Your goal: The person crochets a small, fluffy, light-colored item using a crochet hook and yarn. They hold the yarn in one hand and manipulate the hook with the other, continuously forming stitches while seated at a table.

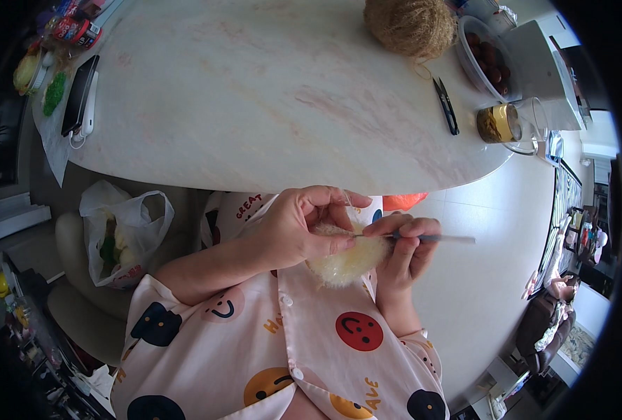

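Just past the table's near edge, above my lap, my left hand (300,231) pinches the edge of a fluffy pale yellow crocheted piece (348,265) between thumb and fingers. A thin strand of yarn rises over its raised index finger. My right hand (408,247) holds a crochet hook (447,239) by its grey handle, and the metal tip meets the piece at my left fingertips. At the far right of the table lies a large ball of fuzzy tan yarn (411,26). Black thread snips (446,106) rest nearer, below the ball.
A glass mug (500,123) with a yellowish drink and a plastic bowl (466,63) of dark red fruit stand at the right. A phone (80,97), a white power bank (89,110) and a jar (77,32) are at the left. A white plastic bag (124,231) sits on a chair.
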Tool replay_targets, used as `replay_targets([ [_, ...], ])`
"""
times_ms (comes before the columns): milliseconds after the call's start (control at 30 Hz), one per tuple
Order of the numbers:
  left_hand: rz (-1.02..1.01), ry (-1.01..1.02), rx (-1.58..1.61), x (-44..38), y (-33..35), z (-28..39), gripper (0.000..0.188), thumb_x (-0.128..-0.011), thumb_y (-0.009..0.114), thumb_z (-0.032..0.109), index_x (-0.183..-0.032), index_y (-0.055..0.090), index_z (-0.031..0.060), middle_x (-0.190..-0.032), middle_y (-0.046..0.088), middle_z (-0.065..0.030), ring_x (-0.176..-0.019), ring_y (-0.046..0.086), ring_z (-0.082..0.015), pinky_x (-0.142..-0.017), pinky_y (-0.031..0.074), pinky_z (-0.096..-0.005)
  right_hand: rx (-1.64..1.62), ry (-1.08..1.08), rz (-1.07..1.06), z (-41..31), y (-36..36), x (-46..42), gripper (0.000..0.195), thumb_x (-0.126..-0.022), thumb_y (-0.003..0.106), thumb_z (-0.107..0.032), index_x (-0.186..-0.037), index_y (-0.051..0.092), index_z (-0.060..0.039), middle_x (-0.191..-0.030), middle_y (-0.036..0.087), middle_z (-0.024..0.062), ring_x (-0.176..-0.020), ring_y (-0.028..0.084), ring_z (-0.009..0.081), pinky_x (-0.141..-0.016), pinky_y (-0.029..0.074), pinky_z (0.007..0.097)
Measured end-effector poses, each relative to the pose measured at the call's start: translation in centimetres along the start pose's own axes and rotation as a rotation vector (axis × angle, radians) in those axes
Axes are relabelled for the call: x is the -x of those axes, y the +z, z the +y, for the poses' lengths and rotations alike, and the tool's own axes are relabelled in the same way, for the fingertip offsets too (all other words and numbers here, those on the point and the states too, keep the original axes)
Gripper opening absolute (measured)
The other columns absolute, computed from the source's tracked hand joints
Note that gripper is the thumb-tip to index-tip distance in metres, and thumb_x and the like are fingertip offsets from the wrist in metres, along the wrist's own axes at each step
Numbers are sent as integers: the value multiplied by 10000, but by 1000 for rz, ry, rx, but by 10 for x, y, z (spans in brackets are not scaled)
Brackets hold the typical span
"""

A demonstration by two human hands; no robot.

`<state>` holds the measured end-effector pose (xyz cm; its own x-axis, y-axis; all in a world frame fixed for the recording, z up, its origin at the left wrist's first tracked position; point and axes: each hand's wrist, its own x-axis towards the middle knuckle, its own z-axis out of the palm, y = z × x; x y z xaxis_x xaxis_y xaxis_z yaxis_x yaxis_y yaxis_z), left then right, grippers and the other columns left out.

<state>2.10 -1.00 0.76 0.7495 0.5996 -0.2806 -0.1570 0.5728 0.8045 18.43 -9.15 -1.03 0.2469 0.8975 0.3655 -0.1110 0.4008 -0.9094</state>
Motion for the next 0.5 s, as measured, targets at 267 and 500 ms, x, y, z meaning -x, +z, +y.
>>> replay_targets([
  [267, 4, 19, -40, 0, -1, -2, 415, -747, 730, -11, -1130, 572, -15, -838, 609, -4, -799, 576, -50, -785, 475, -218, 332, -231, -105, -2, -1, -1, 146, -983, 377, -198, -954, 333, -62, -792, 635, 209, -578, 568, 200, -562, 438, 268],
  [500, 28, 39, -108, -2, -1, -2, 301, -757, 726, 3, -1030, 600, -5, -868, 611, -10, -792, 569, -40, -767, 475, -206, 383, -314, -176, -2, -2, 1, 96, -814, 524, 47, -841, 474, -30, -904, 641, 193, -516, 473, 170, -470, 395, 275],
])
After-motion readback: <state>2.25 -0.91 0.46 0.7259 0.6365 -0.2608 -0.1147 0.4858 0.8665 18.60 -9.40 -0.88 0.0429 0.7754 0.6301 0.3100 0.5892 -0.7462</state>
